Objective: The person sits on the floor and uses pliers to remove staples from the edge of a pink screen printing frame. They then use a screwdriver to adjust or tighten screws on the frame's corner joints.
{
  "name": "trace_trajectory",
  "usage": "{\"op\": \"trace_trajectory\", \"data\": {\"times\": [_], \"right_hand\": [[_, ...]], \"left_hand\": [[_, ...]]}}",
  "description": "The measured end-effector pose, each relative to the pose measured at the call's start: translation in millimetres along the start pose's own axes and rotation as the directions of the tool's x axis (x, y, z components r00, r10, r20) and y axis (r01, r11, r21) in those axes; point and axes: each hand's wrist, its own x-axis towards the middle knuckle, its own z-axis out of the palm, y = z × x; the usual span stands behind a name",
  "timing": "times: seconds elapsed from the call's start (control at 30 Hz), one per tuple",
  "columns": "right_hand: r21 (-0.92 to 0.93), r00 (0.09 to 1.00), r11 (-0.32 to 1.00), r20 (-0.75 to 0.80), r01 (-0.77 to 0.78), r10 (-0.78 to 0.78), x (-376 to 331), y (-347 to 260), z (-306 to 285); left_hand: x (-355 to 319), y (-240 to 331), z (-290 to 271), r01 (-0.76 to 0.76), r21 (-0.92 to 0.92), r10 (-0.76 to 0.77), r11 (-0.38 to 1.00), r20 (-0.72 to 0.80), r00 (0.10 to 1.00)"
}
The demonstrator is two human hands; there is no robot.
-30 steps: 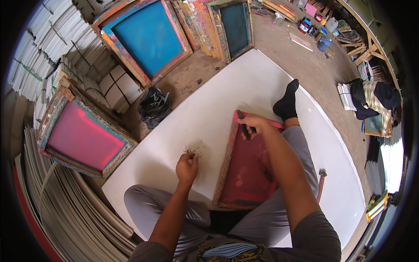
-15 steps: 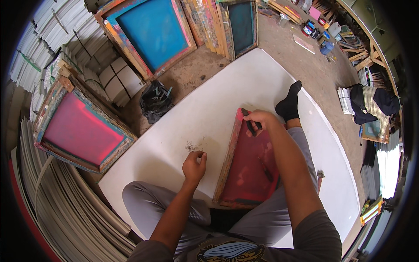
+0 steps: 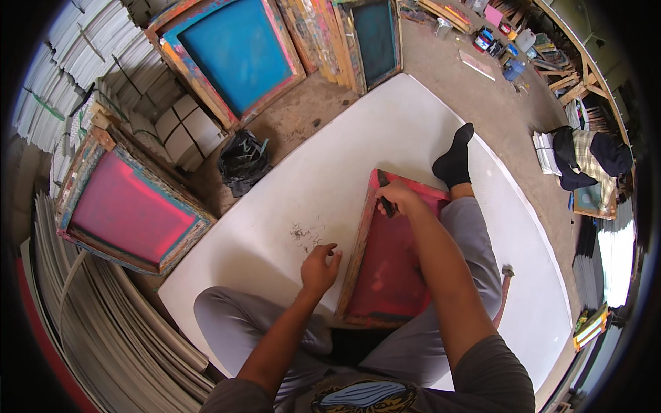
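Red screen frame [image 3: 385,275] on lap; right hand [image 3: 398,196] grip pinching dark tool [image 3: 386,203]; left hand [image 3: 319,265] half-curled.

- Two hands: left hand [image 3: 319,267], right hand [image 3: 399,198].
- Four screen frames: red frame [image 3: 385,268] on the lap, pink frame [image 3: 127,210], blue frame [image 3: 234,51], teal frame [image 3: 374,38].
- One dark tool [image 3: 386,204] in the right hand.
- One white board [image 3: 385,131].
- One black sock [image 3: 454,160].
- One black bag [image 3: 242,160].
- One hammer [image 3: 505,286].
- One small heap of scraps [image 3: 305,234].
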Motion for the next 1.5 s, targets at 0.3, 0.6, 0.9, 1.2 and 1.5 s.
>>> {"op": "trace_trajectory", "data": {"times": [0.3,0.6,0.9,1.2,1.5], "right_hand": [[-0.412,0.96,0.89,-0.107,0.195,-0.259,10,10,-7],[-0.739,0.793,0.647,-0.276,0.186,-0.543,0,26,10],[-0.797,0.777,0.533,-0.133,0.285,-0.615,-41,29,39],[-0.668,0.824,0.501,0.341,0.551,-0.451,-91,76,122],[-0.338,0.798,0.872,0.595,0.355,-0.094,-85,99,155]], "left_hand": [[-36,33,44,0.017,0.09,-0.032,0.996,0.168,0.985],[-42,30,49,0.011,0.109,-0.027,0.994,0.145,0.989],[-22,16,37,0.201,-0.095,-0.189,0.975,0.117,0.975],[35,-21,-19,0.621,-0.741,-0.455,0.257,0.474,0.754],[21,-58,-52,0.57,-0.811,-0.526,0.132,0.43,0.734]]}}
